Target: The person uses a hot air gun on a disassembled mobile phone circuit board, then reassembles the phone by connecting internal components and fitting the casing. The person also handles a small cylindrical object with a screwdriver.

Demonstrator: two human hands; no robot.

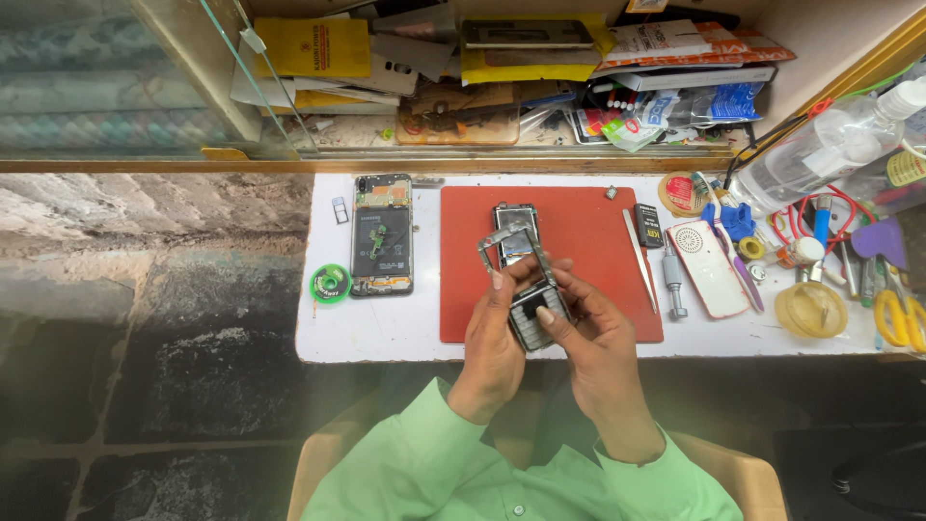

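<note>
Keypad phone: pinched in my left hand and right hand; its grey frame lifts beyond my fingertips, above red mat.

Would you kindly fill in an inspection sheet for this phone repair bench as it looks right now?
Surface: white bench with a red mat.
Job's things: small keypad phone with a metal frame lifted off its upper part.
Clutter: opened smartphone, green solder reel, tweezers, screwdriver, yellow scissors, clear bottle.
Hands: left hand and right hand both hold the phone.
Cables: red wire at right.
Surroundings: shelf of papers, stone floor.
</note>
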